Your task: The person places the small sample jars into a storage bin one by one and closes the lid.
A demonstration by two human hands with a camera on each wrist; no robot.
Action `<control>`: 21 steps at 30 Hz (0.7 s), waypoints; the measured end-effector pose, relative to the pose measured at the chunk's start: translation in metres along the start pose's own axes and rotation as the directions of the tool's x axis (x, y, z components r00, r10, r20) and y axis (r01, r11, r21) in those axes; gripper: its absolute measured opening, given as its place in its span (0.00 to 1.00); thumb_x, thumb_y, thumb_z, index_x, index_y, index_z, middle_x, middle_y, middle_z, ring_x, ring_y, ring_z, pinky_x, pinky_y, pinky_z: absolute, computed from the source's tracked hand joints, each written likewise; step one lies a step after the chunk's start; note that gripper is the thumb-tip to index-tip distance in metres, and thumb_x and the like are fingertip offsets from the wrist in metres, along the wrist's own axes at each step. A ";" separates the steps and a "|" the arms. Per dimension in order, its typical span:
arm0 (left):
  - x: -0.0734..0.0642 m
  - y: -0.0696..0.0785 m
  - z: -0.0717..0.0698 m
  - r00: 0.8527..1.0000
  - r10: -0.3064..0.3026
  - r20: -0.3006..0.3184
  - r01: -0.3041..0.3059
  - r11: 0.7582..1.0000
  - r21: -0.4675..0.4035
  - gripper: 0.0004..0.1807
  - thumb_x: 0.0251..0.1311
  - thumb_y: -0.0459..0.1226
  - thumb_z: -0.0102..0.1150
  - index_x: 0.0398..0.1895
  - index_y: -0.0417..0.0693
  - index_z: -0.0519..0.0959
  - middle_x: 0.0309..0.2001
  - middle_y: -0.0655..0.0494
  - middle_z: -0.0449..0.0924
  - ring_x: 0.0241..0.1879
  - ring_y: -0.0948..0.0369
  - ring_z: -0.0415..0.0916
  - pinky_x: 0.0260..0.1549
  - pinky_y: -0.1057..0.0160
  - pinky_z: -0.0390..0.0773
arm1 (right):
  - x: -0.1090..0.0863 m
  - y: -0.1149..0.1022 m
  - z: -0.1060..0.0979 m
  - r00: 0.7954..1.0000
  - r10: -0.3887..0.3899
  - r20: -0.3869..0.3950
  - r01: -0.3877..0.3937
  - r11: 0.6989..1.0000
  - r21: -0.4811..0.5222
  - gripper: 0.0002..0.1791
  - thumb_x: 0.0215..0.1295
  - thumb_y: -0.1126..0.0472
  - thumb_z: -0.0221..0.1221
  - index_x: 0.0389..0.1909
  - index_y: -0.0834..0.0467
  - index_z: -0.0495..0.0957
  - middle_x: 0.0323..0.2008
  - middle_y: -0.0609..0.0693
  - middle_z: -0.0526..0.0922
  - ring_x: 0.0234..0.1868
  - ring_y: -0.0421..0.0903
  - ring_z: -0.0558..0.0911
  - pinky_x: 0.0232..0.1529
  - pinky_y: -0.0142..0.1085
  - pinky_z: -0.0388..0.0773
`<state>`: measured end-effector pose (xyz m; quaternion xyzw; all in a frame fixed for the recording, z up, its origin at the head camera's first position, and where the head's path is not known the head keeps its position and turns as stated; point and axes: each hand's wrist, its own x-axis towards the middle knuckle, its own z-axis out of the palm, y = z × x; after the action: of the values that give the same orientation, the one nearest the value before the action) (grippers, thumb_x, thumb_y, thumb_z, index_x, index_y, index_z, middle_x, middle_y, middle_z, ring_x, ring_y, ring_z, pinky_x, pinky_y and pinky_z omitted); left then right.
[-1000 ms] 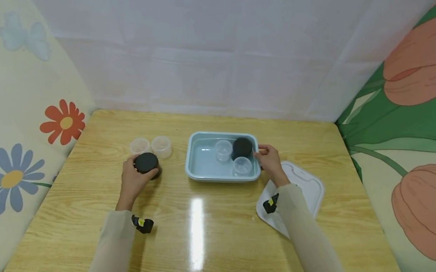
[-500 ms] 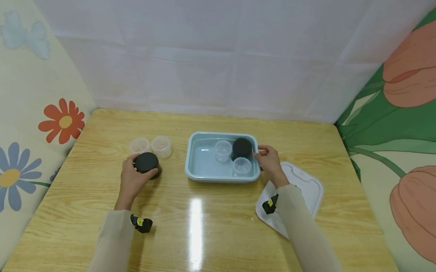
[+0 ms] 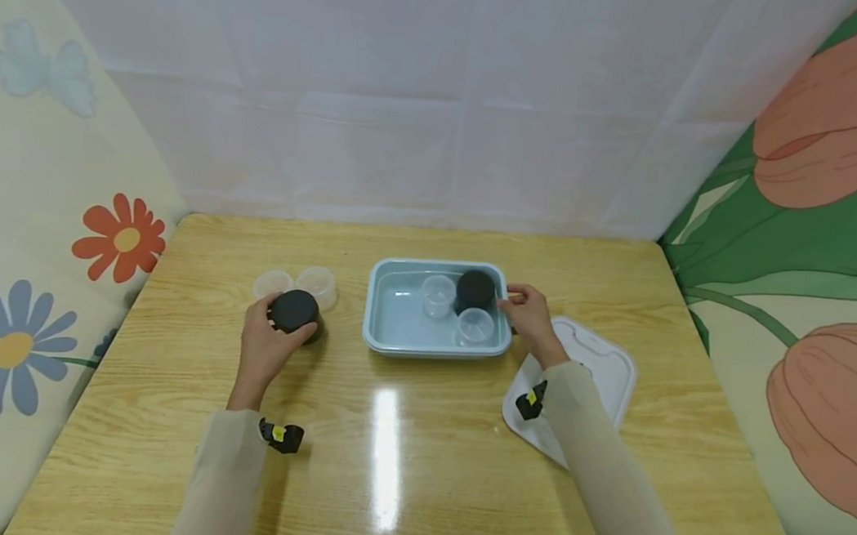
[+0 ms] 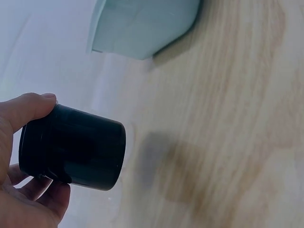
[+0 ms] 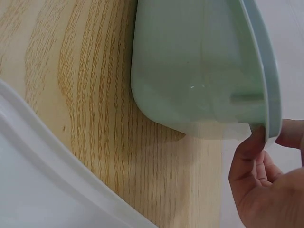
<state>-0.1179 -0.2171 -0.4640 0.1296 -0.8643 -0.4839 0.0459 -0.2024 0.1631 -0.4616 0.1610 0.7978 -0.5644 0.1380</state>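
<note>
My left hand [image 3: 265,349] grips a black round jar [image 3: 294,310] by its lid end, thumb on one side and fingers on the other. In the left wrist view the jar [image 4: 85,149] is apart from the table, its shadow beside it. My right hand [image 3: 532,320] pinches the right rim of a light blue rectangular plastic container [image 3: 434,353] between thumb and fingers. Inside the container, toward its right end, are another black jar [image 3: 475,290] and two clear cups, one near the middle [image 3: 438,295] and one in the front corner [image 3: 476,326].
Two clear cups, one on the left [image 3: 271,282] and one on the right [image 3: 317,286], stand on the wooden table [image 3: 328,458] just behind the held jar. A white lid [image 3: 603,360] lies partly under the right forearm. A white cloth backdrop [image 3: 436,137] rises behind the table.
My left hand has lifted the black jar slightly and shifted it a little to the right and away from me. The right hand and the container have stayed in place.
</note>
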 end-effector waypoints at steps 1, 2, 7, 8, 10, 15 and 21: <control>0.000 0.002 0.000 1.000 0.007 0.001 -0.007 1.000 -0.001 0.43 0.53 0.37 0.68 0.69 0.36 0.57 0.63 0.34 0.59 0.61 0.43 0.61 0.57 0.45 0.65 | 0.000 0.000 0.000 1.000 0.001 0.000 -0.001 1.000 -0.003 0.23 0.67 0.63 0.55 0.62 0.60 0.67 0.49 0.57 0.74 0.39 0.44 0.75 0.26 0.30 0.76; 0.000 0.004 0.000 1.000 0.015 0.002 -0.015 1.000 -0.002 0.42 0.53 0.37 0.68 0.69 0.36 0.57 0.63 0.34 0.59 0.60 0.43 0.61 0.57 0.45 0.65 | 0.000 0.000 0.000 1.000 0.001 0.000 -0.001 1.000 -0.008 0.23 0.67 0.63 0.55 0.62 0.60 0.67 0.49 0.57 0.74 0.39 0.44 0.75 0.26 0.30 0.76; -0.001 0.012 0.001 0.999 0.048 -0.005 -0.048 0.999 0.000 0.42 0.52 0.37 0.68 0.68 0.36 0.58 0.62 0.34 0.60 0.59 0.43 0.61 0.56 0.46 0.66 | 0.000 0.001 0.000 1.000 0.000 -0.002 0.000 1.000 -0.011 0.23 0.67 0.63 0.55 0.62 0.59 0.68 0.48 0.57 0.74 0.39 0.44 0.75 0.26 0.30 0.76; -0.001 0.014 0.001 0.999 0.053 -0.005 -0.053 0.999 0.001 0.42 0.52 0.37 0.68 0.68 0.36 0.58 0.62 0.35 0.60 0.59 0.43 0.61 0.55 0.46 0.66 | 0.000 0.001 0.000 1.000 0.000 -0.002 0.000 1.000 -0.009 0.23 0.67 0.63 0.56 0.62 0.60 0.68 0.48 0.57 0.74 0.39 0.44 0.75 0.26 0.30 0.76; 0.000 0.018 0.001 0.998 0.057 -0.003 -0.057 0.998 0.000 0.42 0.52 0.37 0.68 0.68 0.36 0.58 0.62 0.35 0.60 0.59 0.44 0.61 0.55 0.46 0.66 | 0.000 0.001 0.000 1.000 0.000 -0.002 0.000 1.000 -0.004 0.23 0.67 0.63 0.56 0.62 0.60 0.68 0.48 0.57 0.74 0.38 0.44 0.75 0.26 0.30 0.76; 0.001 0.030 0.003 0.997 0.077 -0.001 -0.077 0.997 0.006 0.42 0.53 0.38 0.68 0.68 0.37 0.59 0.61 0.36 0.61 0.58 0.44 0.62 0.54 0.47 0.67 | -0.001 0.000 0.000 1.000 0.013 -0.005 -0.013 1.000 -0.009 0.23 0.67 0.63 0.56 0.62 0.59 0.68 0.48 0.56 0.73 0.39 0.44 0.75 0.27 0.30 0.75; 0.001 0.048 0.008 0.992 0.128 -0.002 -0.128 0.991 -0.026 0.41 0.52 0.37 0.69 0.68 0.36 0.60 0.61 0.35 0.61 0.56 0.45 0.62 0.54 0.48 0.66 | -0.001 -0.002 0.000 1.000 0.023 -0.004 -0.023 1.000 -0.010 0.23 0.67 0.62 0.56 0.62 0.58 0.68 0.48 0.56 0.73 0.40 0.45 0.74 0.27 0.30 0.75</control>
<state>-0.1287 -0.1871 -0.4273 0.0735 -0.8644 -0.4912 0.0788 -0.2023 0.1624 -0.4599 0.1704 0.7989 -0.5587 0.1437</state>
